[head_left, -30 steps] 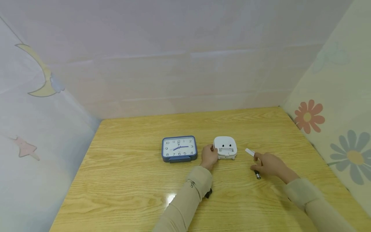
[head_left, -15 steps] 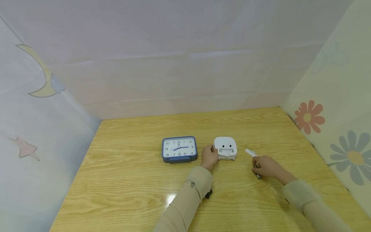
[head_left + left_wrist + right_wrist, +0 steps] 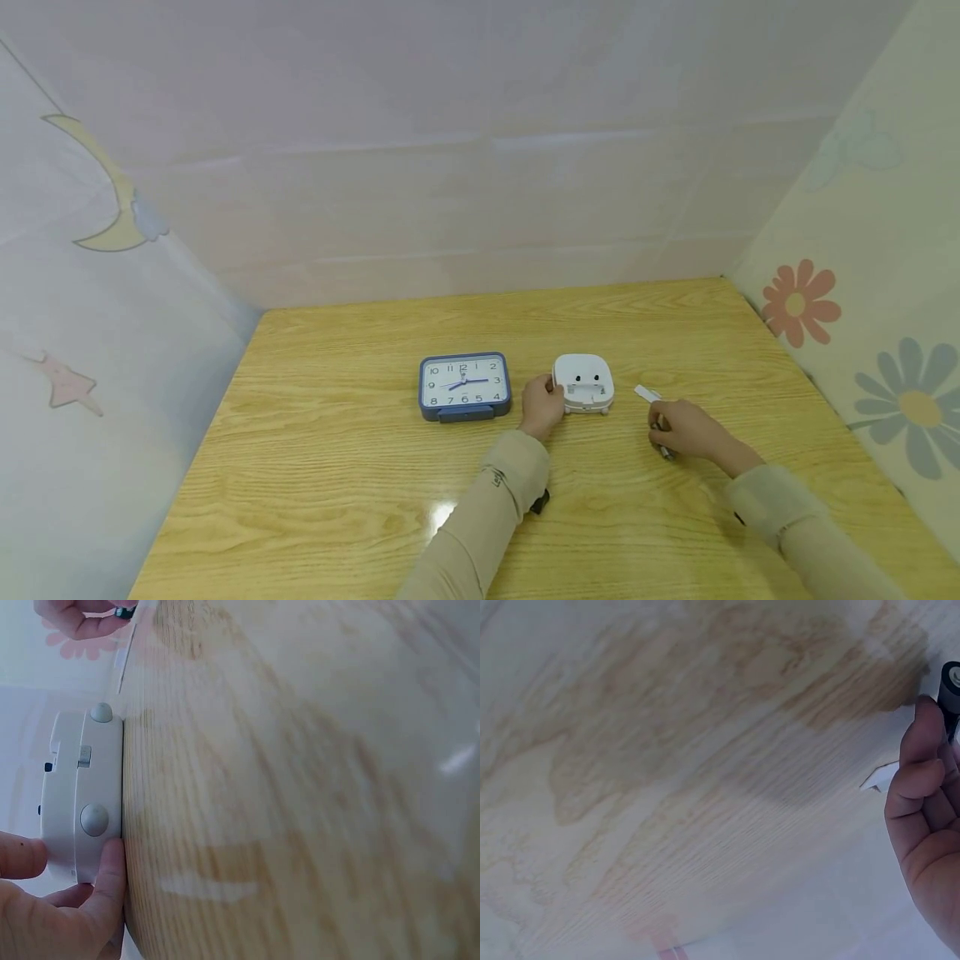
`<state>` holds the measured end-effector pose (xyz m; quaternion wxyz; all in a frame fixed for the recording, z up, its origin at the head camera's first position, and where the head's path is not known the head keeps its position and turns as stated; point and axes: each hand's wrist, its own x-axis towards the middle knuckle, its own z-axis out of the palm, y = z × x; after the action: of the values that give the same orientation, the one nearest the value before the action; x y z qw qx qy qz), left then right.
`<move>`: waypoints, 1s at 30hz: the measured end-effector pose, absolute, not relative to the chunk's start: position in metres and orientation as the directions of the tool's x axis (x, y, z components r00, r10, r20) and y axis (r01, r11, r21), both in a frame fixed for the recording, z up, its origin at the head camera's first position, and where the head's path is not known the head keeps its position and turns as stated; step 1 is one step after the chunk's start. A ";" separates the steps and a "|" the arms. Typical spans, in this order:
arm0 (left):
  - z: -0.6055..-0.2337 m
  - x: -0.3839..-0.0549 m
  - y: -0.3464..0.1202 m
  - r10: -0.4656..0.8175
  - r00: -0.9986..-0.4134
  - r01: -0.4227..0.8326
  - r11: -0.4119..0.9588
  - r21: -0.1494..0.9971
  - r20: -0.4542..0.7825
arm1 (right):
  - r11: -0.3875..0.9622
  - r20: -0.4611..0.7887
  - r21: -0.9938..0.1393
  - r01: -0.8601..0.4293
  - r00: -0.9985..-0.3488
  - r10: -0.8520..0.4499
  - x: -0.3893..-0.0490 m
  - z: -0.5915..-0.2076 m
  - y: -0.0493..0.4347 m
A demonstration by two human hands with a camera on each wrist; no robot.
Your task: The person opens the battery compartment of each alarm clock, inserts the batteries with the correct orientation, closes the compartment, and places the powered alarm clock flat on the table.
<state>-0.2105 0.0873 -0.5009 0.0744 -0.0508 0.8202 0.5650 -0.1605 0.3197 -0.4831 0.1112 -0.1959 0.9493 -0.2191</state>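
A small white alarm clock (image 3: 582,372) lies with its back up, showing two dark knobs and an uncovered battery compartment; its face is hidden. My left hand (image 3: 542,406) grips its left edge, thumb on top and fingers at the side, as the left wrist view also shows. To the right, just above the table, my right hand (image 3: 692,428) pinches a dark battery (image 3: 665,452) between thumb and fingers. The battery's end (image 3: 952,679) appears at the right border of the right wrist view. A white strip-like cover (image 3: 645,392) lies just beyond those fingers, partly hidden by them.
A blue alarm clock (image 3: 464,386) lies face up left of my left hand. Under my left forearm a small black object (image 3: 539,501) peeks out. The wooden table (image 3: 315,467) meets printed cloth walls at the back and sides.
My right hand's fingers have come together on the battery, which is now more covered by them, and the hand has shifted slightly. My left hand and the white clock stay put.
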 end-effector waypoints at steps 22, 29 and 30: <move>-0.503 -0.210 0.087 -0.001 -0.990 -0.134 0.370 0.919 -0.144 | 0.800 0.088 -0.472 -0.369 -0.923 -0.374 -0.166 -0.469 0.294; -0.503 -0.209 0.088 -0.004 -0.992 -0.116 0.372 0.921 -0.124 | 0.781 0.096 -0.513 -0.355 -0.928 -0.359 -0.166 -0.465 0.285; -0.503 -0.209 0.088 -0.003 -0.992 -0.115 0.373 0.921 -0.122 | 0.785 0.096 -0.510 -0.352 -0.930 -0.355 -0.166 -0.465 0.285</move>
<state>-0.2090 0.0877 -0.5028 0.0499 -0.0357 0.8269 0.5589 -0.1663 0.2848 -0.4647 0.0023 -0.1870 0.9448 -0.2692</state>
